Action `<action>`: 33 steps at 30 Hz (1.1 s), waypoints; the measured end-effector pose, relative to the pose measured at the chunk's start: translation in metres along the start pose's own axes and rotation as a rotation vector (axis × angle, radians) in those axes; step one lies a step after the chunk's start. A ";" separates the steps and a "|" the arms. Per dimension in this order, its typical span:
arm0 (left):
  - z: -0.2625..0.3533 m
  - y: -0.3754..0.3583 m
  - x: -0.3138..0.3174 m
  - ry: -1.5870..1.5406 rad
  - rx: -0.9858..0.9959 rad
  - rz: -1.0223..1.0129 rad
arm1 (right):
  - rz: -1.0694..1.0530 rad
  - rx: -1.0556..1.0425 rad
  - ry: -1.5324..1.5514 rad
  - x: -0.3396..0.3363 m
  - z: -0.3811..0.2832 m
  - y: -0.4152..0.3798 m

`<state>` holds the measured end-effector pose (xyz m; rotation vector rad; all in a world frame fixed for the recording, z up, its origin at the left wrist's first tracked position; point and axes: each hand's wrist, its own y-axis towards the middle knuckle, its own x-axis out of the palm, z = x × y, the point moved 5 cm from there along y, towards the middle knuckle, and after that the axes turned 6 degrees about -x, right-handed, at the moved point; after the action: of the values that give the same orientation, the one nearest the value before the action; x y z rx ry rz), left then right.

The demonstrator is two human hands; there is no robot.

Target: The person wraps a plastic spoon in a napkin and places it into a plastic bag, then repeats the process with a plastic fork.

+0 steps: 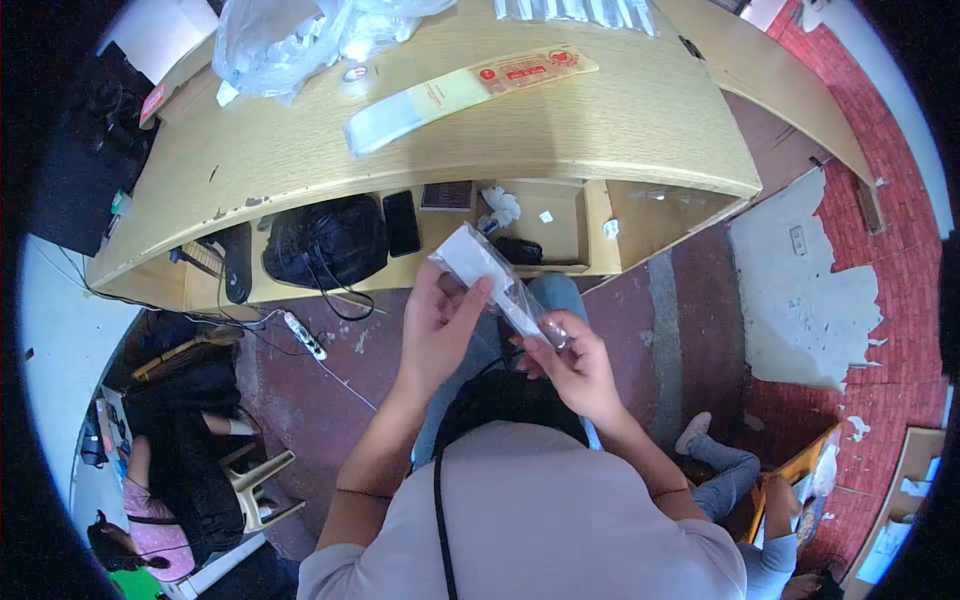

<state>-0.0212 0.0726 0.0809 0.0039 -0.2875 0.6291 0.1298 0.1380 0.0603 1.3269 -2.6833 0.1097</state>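
Note:
Both hands hold a clear plastic packet (485, 262) with a flat white piece inside, tilted down to the right above my lap. My left hand (442, 322) grips its upper left part, the thumb pressed on the front. Around the lower right end, my right hand (580, 368) pinches the crinkled plastic. Behind the packet is an open drawer (600, 240) holding a black pouch (519, 250) and crumpled tissue (502, 205). A long yellow and white sleeve (470, 92) with red print lies on the desk (620, 120) beyond.
Plastic bags (290, 50) and a tape roll (355, 74) sit at the desk's back left. Clear packets (575, 12) lie at the back. The drawer also has a phone (401, 223) and black bag (325, 242). A power strip (305, 336) is on the floor; people sit at both sides.

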 end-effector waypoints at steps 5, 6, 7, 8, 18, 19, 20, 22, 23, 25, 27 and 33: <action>0.007 0.001 0.003 -0.008 0.091 0.095 | -0.008 0.005 0.022 0.004 -0.004 0.000; 0.009 0.001 0.003 0.006 0.111 0.124 | 0.007 -0.015 0.021 0.003 -0.002 0.000; 0.010 0.001 0.003 0.019 0.130 0.151 | 0.024 -0.035 0.020 0.002 -0.001 -0.001; 0.010 0.001 0.003 0.019 0.130 0.150 | 0.025 -0.035 0.020 0.003 -0.002 -0.001; 0.007 -0.001 0.001 0.018 0.155 0.153 | 0.058 -0.063 -0.056 0.009 -0.007 0.002; 0.008 -0.001 0.001 0.019 0.153 0.143 | 0.069 -0.067 -0.048 0.008 -0.008 0.002; 0.007 -0.001 -0.001 0.018 0.154 0.143 | 0.069 -0.067 -0.049 0.008 -0.007 0.002; 0.005 0.000 -0.004 -0.044 0.163 0.105 | 0.079 -0.098 -0.056 0.007 -0.006 0.003; 0.005 -0.001 -0.006 -0.045 0.164 0.105 | 0.078 -0.099 -0.057 0.007 -0.005 0.003; 0.006 -0.002 -0.006 0.081 0.160 0.054 | 0.116 -0.108 -0.052 0.005 -0.005 0.002; 0.010 0.000 -0.004 -0.017 0.146 0.027 | 0.120 -0.109 -0.041 0.004 -0.005 0.002; -0.002 0.008 -0.018 -0.205 -0.054 0.067 | 0.088 -0.139 -0.036 0.003 -0.006 0.001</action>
<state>-0.0392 0.0692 0.0738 0.0069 -0.5041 0.6889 0.1282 0.1369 0.0670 1.1823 -2.7230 -0.0905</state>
